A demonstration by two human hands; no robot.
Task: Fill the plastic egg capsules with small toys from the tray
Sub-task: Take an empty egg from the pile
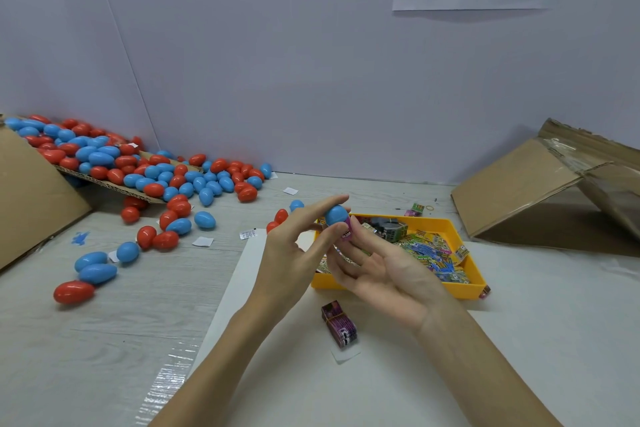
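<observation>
**Blue capsule held over the tray for filling**

The left hand (294,253) pinches a blue egg capsule (336,214) between thumb and fingertips, lifted off the table (104,340) so its mouth probably meets the small pink toy (347,231) pinched by the right hand (374,265). Just beyond the right hand sits the yellow tray (460,288) of toys (handy for refills). Spare red and blue eggs (145,177) lie well left of the left hand.

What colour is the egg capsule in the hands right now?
Blue: the egg capsule is held between both hands, with a purple packet below it. Head view.
</observation>
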